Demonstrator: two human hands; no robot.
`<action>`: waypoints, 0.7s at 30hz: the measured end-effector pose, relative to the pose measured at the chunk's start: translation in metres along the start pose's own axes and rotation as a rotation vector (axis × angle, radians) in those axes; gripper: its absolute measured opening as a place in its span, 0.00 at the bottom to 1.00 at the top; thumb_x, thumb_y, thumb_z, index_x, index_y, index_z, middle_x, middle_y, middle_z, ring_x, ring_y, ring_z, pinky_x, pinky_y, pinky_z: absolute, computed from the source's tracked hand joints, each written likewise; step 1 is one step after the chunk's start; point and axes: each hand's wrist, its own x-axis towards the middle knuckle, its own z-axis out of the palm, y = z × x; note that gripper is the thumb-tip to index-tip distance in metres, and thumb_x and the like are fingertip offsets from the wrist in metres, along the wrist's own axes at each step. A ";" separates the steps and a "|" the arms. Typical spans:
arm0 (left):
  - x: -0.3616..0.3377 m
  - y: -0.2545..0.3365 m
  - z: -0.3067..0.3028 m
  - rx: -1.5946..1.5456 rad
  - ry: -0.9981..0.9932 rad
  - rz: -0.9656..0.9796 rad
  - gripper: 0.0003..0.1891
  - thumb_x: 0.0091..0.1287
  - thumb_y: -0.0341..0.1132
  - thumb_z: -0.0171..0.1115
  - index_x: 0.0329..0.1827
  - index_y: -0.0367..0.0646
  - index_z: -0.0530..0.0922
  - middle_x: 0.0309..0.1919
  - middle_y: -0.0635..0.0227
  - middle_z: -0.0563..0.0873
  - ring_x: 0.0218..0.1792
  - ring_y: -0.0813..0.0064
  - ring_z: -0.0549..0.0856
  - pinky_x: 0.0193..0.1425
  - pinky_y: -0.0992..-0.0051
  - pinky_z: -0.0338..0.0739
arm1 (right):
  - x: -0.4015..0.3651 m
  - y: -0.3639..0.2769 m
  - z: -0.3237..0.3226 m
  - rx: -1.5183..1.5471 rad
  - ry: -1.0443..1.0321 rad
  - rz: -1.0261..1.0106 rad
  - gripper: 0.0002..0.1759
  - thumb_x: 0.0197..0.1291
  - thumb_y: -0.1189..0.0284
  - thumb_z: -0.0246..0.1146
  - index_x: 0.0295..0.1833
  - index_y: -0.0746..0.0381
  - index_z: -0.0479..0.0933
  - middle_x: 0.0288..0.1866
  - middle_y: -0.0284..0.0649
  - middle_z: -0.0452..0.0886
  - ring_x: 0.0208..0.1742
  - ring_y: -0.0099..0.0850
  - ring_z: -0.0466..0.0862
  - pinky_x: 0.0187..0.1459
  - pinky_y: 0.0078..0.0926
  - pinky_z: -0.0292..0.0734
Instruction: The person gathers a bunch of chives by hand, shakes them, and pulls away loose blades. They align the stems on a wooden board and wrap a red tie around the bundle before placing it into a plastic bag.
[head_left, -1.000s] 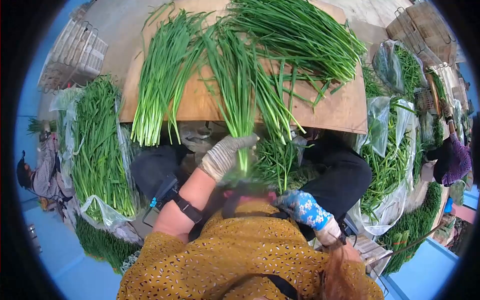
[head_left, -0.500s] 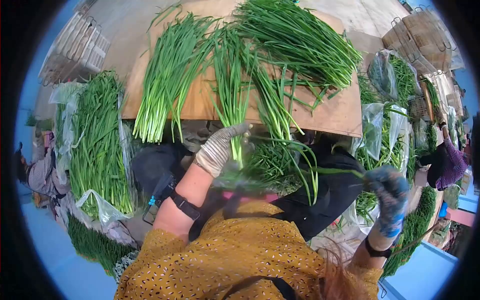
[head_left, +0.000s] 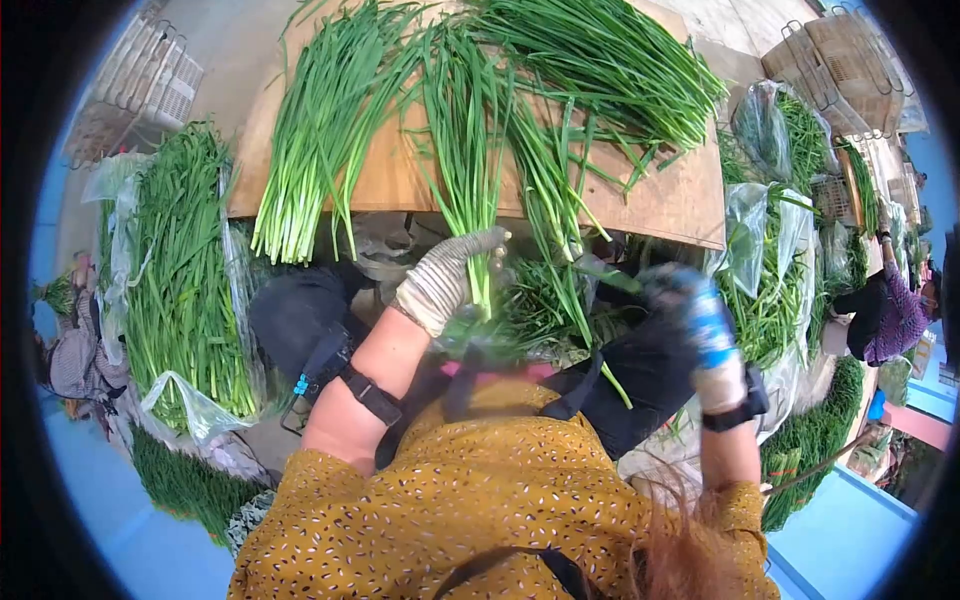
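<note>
My left hand, in a striped pale glove, is closed around the lower stems of a bunch of garlic chives. The bunch's leaves lie over the board, and its pale ends point down past my fingers. My right hand, in a blue patterned glove, is over my right thigh and smeared by motion, so its fingers do not show clearly. A blurred green leaf reaches close to it. Several loose chives hang over the board's front edge between the hands.
A pale-stemmed chive pile lies on the board's left, a larger heap at its back right. A plastic-lined bag of chives stands left; another bag stands right. Stacked crates are behind. A person is at far right.
My right hand has moved inward and up from the far right, toward the loose chives. My left hand keeps its hold on the bunch. The view has shifted slightly.
</note>
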 end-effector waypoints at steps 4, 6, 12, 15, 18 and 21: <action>-0.010 0.006 0.009 0.023 0.039 -0.007 0.12 0.62 0.34 0.66 0.46 0.38 0.79 0.28 0.71 0.81 0.28 0.81 0.81 0.38 0.72 0.84 | -0.051 0.004 0.069 -0.934 -0.289 -0.132 0.29 0.50 0.51 0.66 0.52 0.59 0.79 0.57 0.45 0.78 0.56 0.47 0.78 0.59 0.51 0.67; -0.006 0.009 0.003 0.024 0.003 0.008 0.13 0.63 0.34 0.66 0.47 0.38 0.79 0.28 0.71 0.81 0.28 0.81 0.81 0.39 0.72 0.84 | -0.073 0.002 0.077 -1.056 -0.345 -0.226 0.28 0.51 0.49 0.65 0.46 0.62 0.80 0.50 0.45 0.81 0.57 0.48 0.76 0.61 0.54 0.62; -0.005 0.015 0.010 -0.033 0.026 0.056 0.11 0.64 0.34 0.64 0.45 0.38 0.78 0.29 0.72 0.82 0.26 0.80 0.81 0.39 0.70 0.84 | -0.087 -0.014 0.034 -0.674 -0.284 -0.014 0.11 0.48 0.66 0.67 0.34 0.60 0.79 0.38 0.46 0.83 0.42 0.46 0.82 0.46 0.41 0.77; -0.007 0.020 0.011 -0.003 0.053 0.074 0.10 0.64 0.34 0.64 0.43 0.39 0.78 0.27 0.72 0.81 0.24 0.81 0.80 0.39 0.71 0.83 | -0.091 -0.034 -0.009 -0.378 -0.273 0.178 0.15 0.48 0.69 0.71 0.40 0.65 0.80 0.34 0.48 0.83 0.35 0.47 0.84 0.36 0.35 0.78; -0.008 0.021 0.015 0.022 0.080 0.091 0.10 0.63 0.35 0.65 0.43 0.40 0.78 0.26 0.74 0.81 0.24 0.82 0.79 0.39 0.71 0.83 | -0.099 -0.035 -0.016 -0.309 -0.387 0.205 0.17 0.50 0.69 0.71 0.46 0.64 0.80 0.33 0.48 0.83 0.34 0.44 0.84 0.36 0.33 0.78; -0.008 0.018 0.012 0.025 0.086 0.090 0.10 0.63 0.35 0.66 0.42 0.41 0.78 0.26 0.75 0.81 0.24 0.82 0.79 0.39 0.72 0.83 | -0.114 -0.003 -0.005 -0.422 -0.386 -0.038 0.16 0.52 0.68 0.69 0.46 0.62 0.80 0.31 0.44 0.83 0.31 0.39 0.83 0.34 0.31 0.76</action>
